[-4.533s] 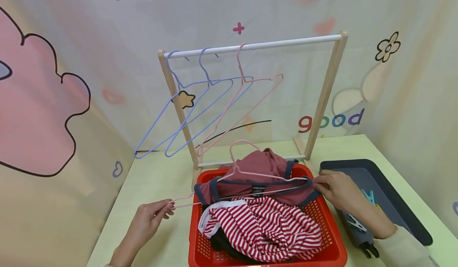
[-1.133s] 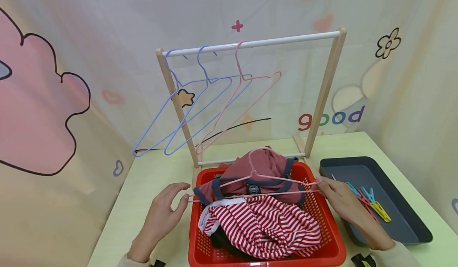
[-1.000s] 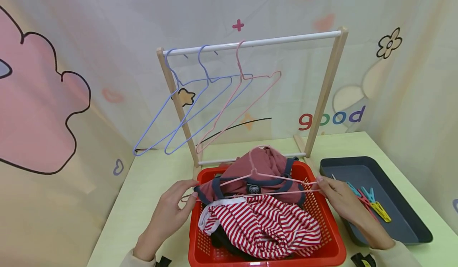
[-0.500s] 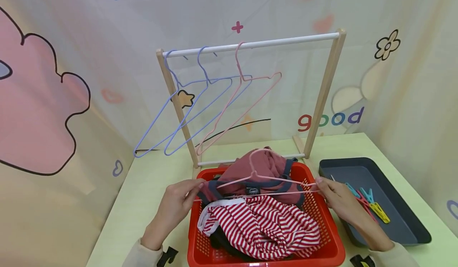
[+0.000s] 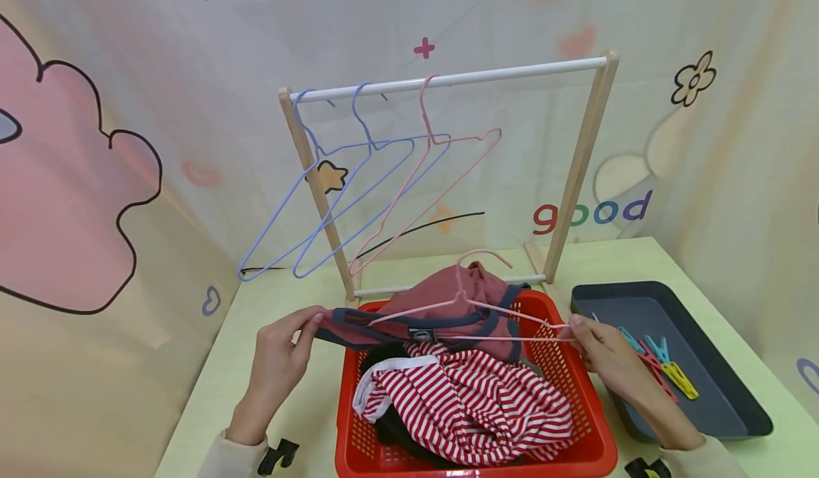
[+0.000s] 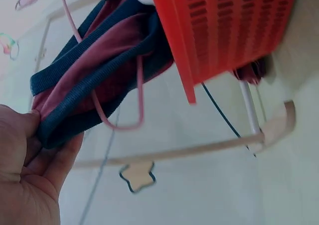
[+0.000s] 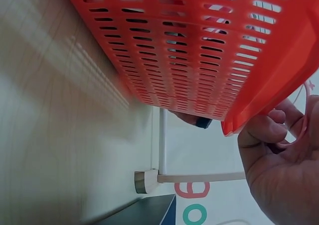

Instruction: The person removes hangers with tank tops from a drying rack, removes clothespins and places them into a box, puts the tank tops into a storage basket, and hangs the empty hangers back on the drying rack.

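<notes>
A dusty-red top with navy trim lies over the red basket, a pink hanger running through its neck area. My left hand pinches the top's left edge between thumb and fingers and stretches it out past the basket rim. In the left wrist view, the hanger's rounded end pokes out beside the navy trim, clear of my left hand. At the other side, my right hand grips the hanger's right end, which is bare of cloth. The right wrist view shows those fingers curled by the basket rim.
The red basket also holds a red-and-white striped garment and something black. Behind stands a rack with two blue hangers and one pink hanger. A dark tray with clothespins lies right.
My left hand let go of the hanger's left end, took the top's edge and pulled it leftward. My right hand stays at the hanger's right end. The hook has tipped to the right.
</notes>
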`<state>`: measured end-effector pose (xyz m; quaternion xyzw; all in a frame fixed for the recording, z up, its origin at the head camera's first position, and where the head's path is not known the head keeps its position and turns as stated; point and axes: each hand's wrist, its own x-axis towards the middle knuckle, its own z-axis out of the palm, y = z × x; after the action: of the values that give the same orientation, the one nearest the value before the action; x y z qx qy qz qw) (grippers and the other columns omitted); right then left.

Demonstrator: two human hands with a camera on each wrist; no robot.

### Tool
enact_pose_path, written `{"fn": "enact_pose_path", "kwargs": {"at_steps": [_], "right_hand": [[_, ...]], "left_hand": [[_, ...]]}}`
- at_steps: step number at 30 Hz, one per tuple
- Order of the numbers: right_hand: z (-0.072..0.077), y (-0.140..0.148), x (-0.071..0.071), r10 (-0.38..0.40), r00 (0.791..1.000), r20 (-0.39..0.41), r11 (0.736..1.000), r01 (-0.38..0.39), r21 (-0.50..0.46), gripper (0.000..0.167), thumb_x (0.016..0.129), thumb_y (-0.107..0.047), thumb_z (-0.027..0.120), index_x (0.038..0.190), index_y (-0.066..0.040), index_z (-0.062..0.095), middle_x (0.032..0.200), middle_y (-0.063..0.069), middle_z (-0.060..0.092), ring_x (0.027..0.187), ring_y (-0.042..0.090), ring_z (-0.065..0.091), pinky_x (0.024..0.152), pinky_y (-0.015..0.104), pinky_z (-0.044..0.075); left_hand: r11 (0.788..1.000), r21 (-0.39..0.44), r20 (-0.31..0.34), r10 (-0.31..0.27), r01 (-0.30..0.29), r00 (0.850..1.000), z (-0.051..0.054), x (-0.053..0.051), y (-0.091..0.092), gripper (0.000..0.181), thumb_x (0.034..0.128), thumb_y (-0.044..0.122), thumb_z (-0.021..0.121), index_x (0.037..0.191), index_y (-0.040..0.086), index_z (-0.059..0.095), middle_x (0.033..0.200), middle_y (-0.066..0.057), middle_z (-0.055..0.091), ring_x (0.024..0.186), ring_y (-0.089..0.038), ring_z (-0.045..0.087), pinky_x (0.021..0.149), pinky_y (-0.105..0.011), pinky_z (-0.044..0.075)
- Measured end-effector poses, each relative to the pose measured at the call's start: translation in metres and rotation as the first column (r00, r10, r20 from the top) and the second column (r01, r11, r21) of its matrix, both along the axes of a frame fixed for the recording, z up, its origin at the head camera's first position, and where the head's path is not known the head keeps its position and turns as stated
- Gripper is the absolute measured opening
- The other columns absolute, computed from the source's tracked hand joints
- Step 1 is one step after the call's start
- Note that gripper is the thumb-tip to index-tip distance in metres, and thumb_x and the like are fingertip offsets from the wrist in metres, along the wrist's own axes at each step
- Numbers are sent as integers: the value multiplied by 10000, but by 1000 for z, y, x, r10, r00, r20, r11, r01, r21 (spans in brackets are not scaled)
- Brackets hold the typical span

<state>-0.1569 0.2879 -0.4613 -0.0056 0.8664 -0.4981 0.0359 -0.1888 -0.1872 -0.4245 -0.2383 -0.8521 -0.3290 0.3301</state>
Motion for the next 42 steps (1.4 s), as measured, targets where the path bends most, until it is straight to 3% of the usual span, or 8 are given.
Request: {"fn": "enact_pose_path", "kwargs": {"at_steps": [6, 10, 19, 27, 31, 36, 39, 42], "right_hand": [[0, 2, 0, 17, 999, -32, 1000, -17, -9, 526, 1066, -412, 328, 1173, 28, 595, 996, 180, 662, 676, 106, 556, 568, 258, 502], [-1, 3, 1, 25, 999, -43, 1000, -25, 6, 529, 1066, -407, 324, 1180, 28, 601, 1083, 217, 671, 772, 100, 628, 632, 266, 567], [-6, 3, 2, 36, 996, -87, 998, -32, 47, 518, 1074, -377, 308, 1171, 27, 618, 1108, 233, 682, 771, 78, 616, 639, 229, 554], [-11, 6, 2, 78, 982, -174, 997, -80, -6, 467, 1085, -276, 296, 1156, 56, 616, 774, 31, 532, 612, 110, 476, 517, 234, 394], [-13, 8, 3, 77, 978, -194, 996, -84, -31, 452, 1085, -260, 297, 1140, 43, 627, 747, -1, 521, 599, 122, 476, 510, 242, 387], [-15, 8, 2, 69, 978, -195, 996, -80, -47, 472, 1086, -270, 284, 1138, 52, 625, 742, 16, 473, 597, 136, 467, 509, 250, 385], [-15, 8, 2, 61, 979, -194, 996, -71, -47, 480, 1087, -273, 275, 1130, 52, 626, 757, 25, 472, 608, 142, 471, 515, 256, 391], [-15, 8, 2, 55, 979, -195, 997, -63, -34, 479, 1086, -284, 276, 1126, 36, 630, 775, 27, 482, 624, 136, 479, 526, 252, 398]], "left_hand": [[996, 66, 38, 64, -66, 997, -11, -3, -18, 147, 861, -25, 701, 977, 55, 743, 890, -74, 761, 768, -195, 725, 791, -18, 454], [991, 94, 85, 88, -96, 992, -23, -10, -27, 111, 874, 3, 701, 956, 62, 747, 870, -66, 758, 702, -88, 668, 684, -45, 466], [990, 30, 280, 124, -138, 952, -61, -22, -39, 107, 930, 77, 660, 996, 60, 743, 871, -76, 749, 669, -47, 588, 591, -191, 493], [998, 25, 242, 43, -51, 969, -63, -12, -22, 146, 902, 27, 676, 1021, 71, 749, 915, -44, 760, 769, -105, 684, 704, -269, 577], [1000, 16, 253, 14, -19, 967, -67, -12, -15, 155, 887, -8, 674, 991, 79, 750, 864, -6, 743, 770, -83, 679, 727, -299, 586], [997, -21, 275, 76, -73, 958, -72, -14, -10, 141, 873, 3, 698, 970, 86, 758, 820, 32, 701, 739, -60, 641, 695, -272, 563], [996, -49, 236, 89, -80, 968, -73, -14, -7, 130, 836, -7, 735, 940, 66, 762, 825, 32, 632, 762, -62, 577, 677, -248, 517], [998, -56, 193, 37, -27, 980, -69, -11, 2, 137, 808, -22, 759, 922, 54, 764, 817, 32, 575, 761, -54, 527, 647, -235, 493]]}}
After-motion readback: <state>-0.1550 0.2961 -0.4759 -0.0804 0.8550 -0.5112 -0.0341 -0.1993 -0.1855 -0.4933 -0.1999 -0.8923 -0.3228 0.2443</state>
